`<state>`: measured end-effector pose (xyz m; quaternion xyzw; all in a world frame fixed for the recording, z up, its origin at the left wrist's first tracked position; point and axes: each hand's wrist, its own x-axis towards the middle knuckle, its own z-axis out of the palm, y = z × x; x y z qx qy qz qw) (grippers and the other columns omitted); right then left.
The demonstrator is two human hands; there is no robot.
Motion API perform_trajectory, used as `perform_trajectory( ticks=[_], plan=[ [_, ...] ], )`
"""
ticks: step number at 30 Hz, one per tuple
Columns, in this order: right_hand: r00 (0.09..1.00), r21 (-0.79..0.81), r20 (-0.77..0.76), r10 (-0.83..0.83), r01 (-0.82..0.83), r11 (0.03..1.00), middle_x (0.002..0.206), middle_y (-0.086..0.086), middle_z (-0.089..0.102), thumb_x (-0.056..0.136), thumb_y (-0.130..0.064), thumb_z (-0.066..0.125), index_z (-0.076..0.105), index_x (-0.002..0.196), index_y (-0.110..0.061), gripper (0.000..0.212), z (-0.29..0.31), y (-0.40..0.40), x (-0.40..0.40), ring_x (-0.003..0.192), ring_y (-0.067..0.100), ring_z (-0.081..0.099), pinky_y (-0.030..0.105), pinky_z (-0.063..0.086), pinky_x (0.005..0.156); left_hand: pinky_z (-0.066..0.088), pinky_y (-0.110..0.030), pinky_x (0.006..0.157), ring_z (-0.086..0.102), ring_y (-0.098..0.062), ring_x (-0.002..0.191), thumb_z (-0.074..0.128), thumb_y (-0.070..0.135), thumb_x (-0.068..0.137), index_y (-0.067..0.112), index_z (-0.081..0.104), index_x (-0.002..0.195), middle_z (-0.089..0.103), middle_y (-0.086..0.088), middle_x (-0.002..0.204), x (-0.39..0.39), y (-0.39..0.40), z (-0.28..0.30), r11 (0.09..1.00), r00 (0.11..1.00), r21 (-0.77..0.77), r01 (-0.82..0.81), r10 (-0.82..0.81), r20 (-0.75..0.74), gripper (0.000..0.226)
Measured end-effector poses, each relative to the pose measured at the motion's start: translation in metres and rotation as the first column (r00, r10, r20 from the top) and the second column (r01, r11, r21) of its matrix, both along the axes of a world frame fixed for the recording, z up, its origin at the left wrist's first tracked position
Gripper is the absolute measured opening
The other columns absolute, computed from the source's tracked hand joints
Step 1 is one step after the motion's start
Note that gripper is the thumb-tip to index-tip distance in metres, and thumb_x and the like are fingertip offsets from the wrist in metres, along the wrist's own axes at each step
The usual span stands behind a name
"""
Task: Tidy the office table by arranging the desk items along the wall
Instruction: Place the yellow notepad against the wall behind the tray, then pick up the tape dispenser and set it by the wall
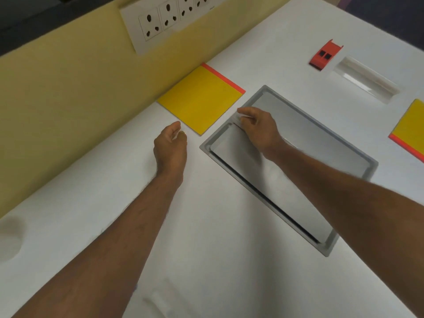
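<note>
— Already, one yellow pad (200,99) is being shown lying flat against the yellow wall (68,92), just beyond the left hand (171,148). How are the hands being held?

— The left hand is being held relaxed and loosely curled over the white table (206,260), its fingertips just short of the pad's near corner; nothing is being gripped. The right hand (257,127) is being rested on the grey cable hatch (321,143) set into the table, fingers bent, but whether the lid's edge is being pinched cannot be told.

— And what is being left to arrange?

— Well off to the right of the right hand, a second yellow pad (410,131), a red stapler (325,55) and a clear plastic piece (367,80) are lying apart from the wall.

— How is the second pad being judged to handle?

— It is being judged light, thin and flexible, probably slippery on the smooth top. Sliding it flat, or pinching it along the stiffer red-bound edge, is being judged safest; the stapler looks rigid and easily grasped across its sides.
</note>
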<state>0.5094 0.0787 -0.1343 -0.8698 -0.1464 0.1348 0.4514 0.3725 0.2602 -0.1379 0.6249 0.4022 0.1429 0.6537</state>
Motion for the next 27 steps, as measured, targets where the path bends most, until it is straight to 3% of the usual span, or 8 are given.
perform_trajectory(
  ticks=[6, 11, 15, 19, 23, 27],
  plan=[
    [0.996, 0.036, 0.075, -0.053, 0.051, 0.998, 0.122, -0.007, 0.065, 0.096, -0.02, 0.06, 0.07, 0.116, -0.023, 0.022, 0.013, -0.052, -0.089, 0.114, 0.008, 0.061, 0.023, 0.054, 0.091, 0.049, -0.041, 0.11, 0.059, -0.016, 0.126, 0.054, 0.013, 0.099, 0.017, 0.061, 0.137, 0.063, 0.001, 0.137, -0.057, -0.039, 0.025, 0.983, 0.99, 0.125, 0.131, -0.122, -0.076, 0.039],
    [0.994, 0.01, 0.069, -0.089, 0.088, 0.996, 0.119, -0.009, 0.064, 0.094, -0.024, 0.062, 0.069, 0.114, -0.024, 0.021, 0.035, -0.097, -0.177, 0.112, 0.009, 0.061, 0.031, 0.058, 0.088, 0.053, -0.038, 0.104, 0.063, -0.007, 0.109, 0.054, 0.015, 0.097, 0.019, 0.063, 0.135, 0.065, 0.005, 0.132, -0.119, -0.077, 0.06, 0.973, 0.979, 0.138, 0.185, -0.17, -0.113, 0.039],
    [0.987, -0.009, 0.021, -0.16, 0.16, 0.987, 0.118, -0.003, 0.065, 0.092, -0.021, 0.063, 0.069, 0.113, -0.02, 0.022, 0.049, -0.127, -0.246, 0.106, 0.008, 0.061, 0.029, 0.057, 0.088, 0.054, -0.04, 0.102, 0.067, -0.013, 0.11, 0.052, 0.015, 0.096, 0.02, 0.064, 0.132, 0.067, 0.006, 0.129, -0.175, -0.108, 0.084, 0.972, 0.97, 0.106, 0.212, -0.196, -0.143, 0.038],
    [0.988, 0.003, -0.014, -0.154, 0.154, 0.988, 0.121, 0.0, 0.066, 0.096, -0.02, 0.063, 0.067, 0.116, -0.017, 0.021, 0.055, -0.162, -0.314, 0.111, 0.018, 0.062, 0.037, 0.06, 0.085, 0.054, -0.043, 0.101, 0.067, -0.016, 0.11, 0.054, 0.016, 0.095, 0.021, 0.067, 0.128, 0.069, 0.005, 0.127, -0.233, -0.14, 0.097, 0.973, 0.969, 0.074, 0.217, -0.206, -0.133, 0.036],
    [0.971, -0.007, -0.106, -0.214, 0.214, 0.977, 0.121, -0.002, 0.067, 0.097, -0.022, 0.063, 0.067, 0.116, -0.017, 0.02, 0.052, -0.191, -0.374, 0.11, 0.017, 0.065, 0.028, 0.058, 0.086, 0.054, -0.048, 0.101, 0.068, -0.022, 0.11, 0.054, 0.016, 0.094, 0.019, 0.068, 0.124, 0.07, 0.0, 0.124, -0.292, -0.173, 0.104, 0.977, 0.968, 0.01, 0.211, -0.208, -0.14, 0.034],
    [0.953, -0.03, -0.193, -0.233, 0.231, 0.972, 0.119, -0.005, 0.069, 0.097, -0.021, 0.065, 0.068, 0.115, -0.017, 0.019, 0.043, -0.212, -0.432, 0.104, 0.013, 0.066, 0.025, 0.053, 0.094, 0.057, -0.044, 0.098, 0.068, -0.019, 0.11, 0.055, 0.019, 0.093, 0.023, 0.07, 0.119, 0.071, 0.004, 0.119, -0.359, -0.202, 0.103, 0.983, 0.969, -0.045, 0.178, -0.183, -0.167, 0.03]
  ],
)
